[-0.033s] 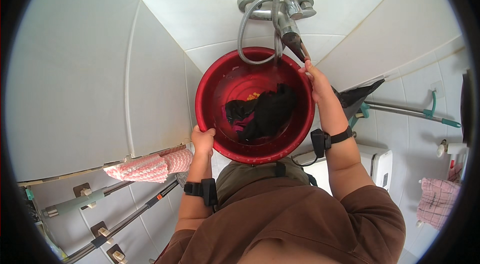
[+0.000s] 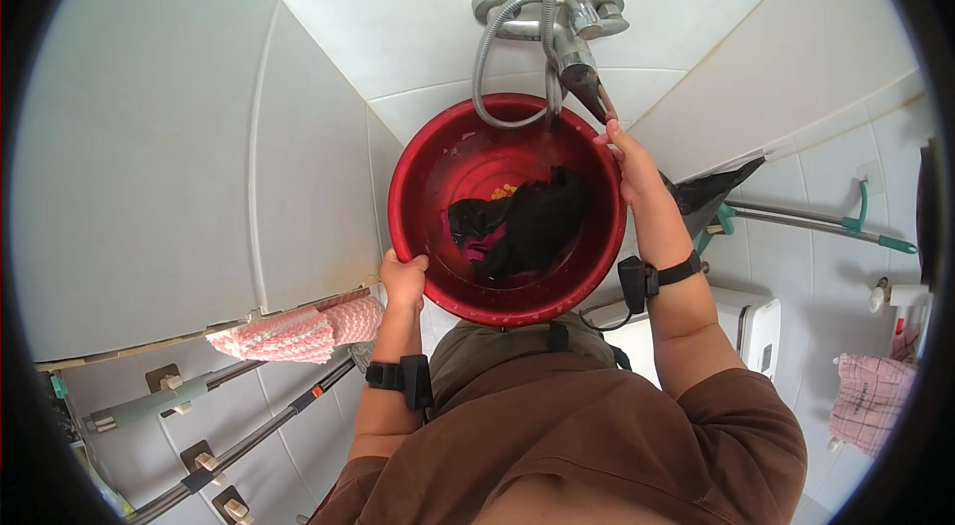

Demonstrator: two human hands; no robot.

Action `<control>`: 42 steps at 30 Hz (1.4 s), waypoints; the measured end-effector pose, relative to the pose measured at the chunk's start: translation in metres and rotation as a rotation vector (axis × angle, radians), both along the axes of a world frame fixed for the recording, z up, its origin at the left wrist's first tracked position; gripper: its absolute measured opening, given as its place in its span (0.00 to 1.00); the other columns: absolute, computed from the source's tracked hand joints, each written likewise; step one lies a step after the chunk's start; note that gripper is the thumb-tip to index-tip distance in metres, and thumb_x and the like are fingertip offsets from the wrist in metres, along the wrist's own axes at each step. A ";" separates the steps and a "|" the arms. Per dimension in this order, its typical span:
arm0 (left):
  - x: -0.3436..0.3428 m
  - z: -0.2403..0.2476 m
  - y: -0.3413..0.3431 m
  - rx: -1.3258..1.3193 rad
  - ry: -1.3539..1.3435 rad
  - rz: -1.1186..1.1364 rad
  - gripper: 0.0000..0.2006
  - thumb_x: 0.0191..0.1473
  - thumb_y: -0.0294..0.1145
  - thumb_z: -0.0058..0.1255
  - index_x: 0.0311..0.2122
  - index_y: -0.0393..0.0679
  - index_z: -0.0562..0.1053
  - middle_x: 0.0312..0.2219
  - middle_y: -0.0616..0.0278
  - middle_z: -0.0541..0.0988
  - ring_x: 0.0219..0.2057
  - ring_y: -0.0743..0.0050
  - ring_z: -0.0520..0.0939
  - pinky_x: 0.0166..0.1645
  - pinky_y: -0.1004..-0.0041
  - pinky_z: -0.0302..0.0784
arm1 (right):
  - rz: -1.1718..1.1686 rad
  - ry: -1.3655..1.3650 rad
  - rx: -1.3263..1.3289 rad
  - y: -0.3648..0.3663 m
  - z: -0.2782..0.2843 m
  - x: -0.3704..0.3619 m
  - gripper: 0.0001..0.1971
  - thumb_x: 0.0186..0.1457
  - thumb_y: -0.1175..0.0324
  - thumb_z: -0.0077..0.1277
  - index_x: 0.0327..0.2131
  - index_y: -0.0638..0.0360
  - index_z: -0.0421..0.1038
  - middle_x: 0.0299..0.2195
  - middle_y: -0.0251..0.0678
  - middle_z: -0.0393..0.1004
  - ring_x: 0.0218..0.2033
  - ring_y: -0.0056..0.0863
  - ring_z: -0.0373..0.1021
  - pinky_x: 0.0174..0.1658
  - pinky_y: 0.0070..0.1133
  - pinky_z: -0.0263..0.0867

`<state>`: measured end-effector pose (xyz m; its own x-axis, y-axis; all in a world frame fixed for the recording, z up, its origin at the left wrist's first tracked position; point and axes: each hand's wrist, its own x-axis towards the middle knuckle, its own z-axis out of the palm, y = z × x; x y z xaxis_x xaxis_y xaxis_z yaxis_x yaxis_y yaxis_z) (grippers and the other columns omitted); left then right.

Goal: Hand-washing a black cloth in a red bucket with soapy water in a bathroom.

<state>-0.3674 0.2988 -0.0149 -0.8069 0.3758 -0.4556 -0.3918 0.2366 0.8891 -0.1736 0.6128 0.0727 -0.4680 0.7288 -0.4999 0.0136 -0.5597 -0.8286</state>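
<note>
A red basin (image 2: 406,189) sits beneath a chrome wall mixer tap (image 2: 572,28). Black cloth (image 2: 545,223) lies bunched in water inside it, with a bit of magenta cloth (image 2: 484,245) and small yellow pieces (image 2: 504,191) beside it. My left hand (image 2: 404,278) is closed on the basin's near-left rim, thumb over the edge. Past the basin's right rim, my right hand (image 2: 631,159) reaches up, its fingertips closed at the end of the dark tap lever (image 2: 587,90). Its fingers are partly hidden, and the hand's side is close to the rim.
A metal shower hose (image 2: 481,68) loops over the basin's far edge. Left stands a pale panel (image 2: 159,147) with a pink-white cloth (image 2: 298,331) at its lower edge. Poles (image 2: 259,436) hang on the left wall. Right are a black bag (image 2: 711,192), a green-ended pole (image 2: 816,219) and a pink towel (image 2: 870,401).
</note>
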 end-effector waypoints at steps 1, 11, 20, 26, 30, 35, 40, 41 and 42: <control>0.000 0.000 0.000 -0.002 0.001 -0.005 0.12 0.37 0.14 0.45 0.32 0.37 0.70 0.27 0.61 0.76 0.27 0.74 0.76 0.33 0.75 0.72 | -0.002 -0.001 0.002 0.000 0.000 0.000 0.19 0.48 0.48 0.51 0.27 0.55 0.69 0.28 0.40 0.71 0.30 0.26 0.68 0.35 0.22 0.65; -0.002 0.002 0.007 -0.007 0.016 0.013 0.12 0.38 0.14 0.45 0.32 0.37 0.70 0.27 0.60 0.76 0.27 0.73 0.76 0.34 0.75 0.72 | 0.007 0.022 0.003 0.007 -0.004 -0.003 0.20 0.47 0.47 0.52 0.26 0.56 0.69 0.29 0.40 0.72 0.30 0.27 0.69 0.35 0.23 0.66; -0.001 0.002 0.008 -0.032 0.040 -0.003 0.12 0.38 0.14 0.46 0.32 0.37 0.70 0.27 0.61 0.76 0.27 0.74 0.76 0.33 0.75 0.72 | 0.017 0.049 0.002 0.008 -0.005 -0.003 0.21 0.48 0.46 0.50 0.27 0.56 0.69 0.29 0.42 0.72 0.31 0.28 0.69 0.36 0.24 0.65; 0.000 0.005 0.009 -0.003 0.028 0.000 0.11 0.38 0.14 0.45 0.31 0.37 0.70 0.27 0.61 0.76 0.27 0.74 0.76 0.33 0.75 0.72 | -0.005 0.031 -0.010 0.007 -0.004 -0.003 0.21 0.48 0.46 0.50 0.28 0.57 0.69 0.30 0.43 0.72 0.31 0.31 0.69 0.36 0.26 0.66; 0.001 0.006 0.009 0.003 0.028 0.010 0.11 0.38 0.14 0.45 0.31 0.37 0.70 0.27 0.61 0.76 0.27 0.74 0.76 0.33 0.75 0.72 | -0.012 0.020 0.006 0.007 -0.004 -0.004 0.21 0.48 0.46 0.50 0.28 0.57 0.69 0.30 0.43 0.72 0.32 0.31 0.69 0.36 0.26 0.66; 0.001 0.005 0.009 -0.016 0.046 -0.005 0.13 0.36 0.13 0.43 0.32 0.37 0.71 0.27 0.61 0.77 0.26 0.72 0.77 0.34 0.75 0.72 | -0.010 0.025 -0.008 0.006 -0.003 -0.003 0.21 0.48 0.46 0.50 0.28 0.57 0.69 0.30 0.43 0.72 0.32 0.30 0.69 0.36 0.25 0.66; 0.000 0.005 0.009 -0.027 0.040 -0.015 0.12 0.37 0.14 0.45 0.32 0.37 0.70 0.27 0.61 0.76 0.27 0.74 0.76 0.34 0.75 0.72 | -0.010 0.005 0.008 0.007 -0.005 -0.003 0.21 0.47 0.46 0.51 0.28 0.57 0.69 0.30 0.44 0.72 0.32 0.31 0.69 0.36 0.26 0.65; 0.000 0.005 0.009 -0.027 0.040 -0.015 0.12 0.37 0.14 0.45 0.32 0.37 0.70 0.27 0.61 0.76 0.27 0.74 0.76 0.34 0.75 0.72 | -0.010 0.005 0.008 0.007 -0.004 -0.004 0.21 0.47 0.46 0.51 0.28 0.57 0.69 0.30 0.44 0.72 0.32 0.31 0.69 0.36 0.26 0.65; -0.001 0.005 0.009 -0.017 0.037 -0.008 0.12 0.37 0.14 0.46 0.32 0.37 0.70 0.27 0.61 0.76 0.27 0.74 0.76 0.34 0.75 0.72 | -0.015 0.013 -0.003 0.005 0.000 -0.005 0.22 0.47 0.45 0.50 0.28 0.57 0.70 0.30 0.44 0.72 0.32 0.31 0.69 0.36 0.26 0.65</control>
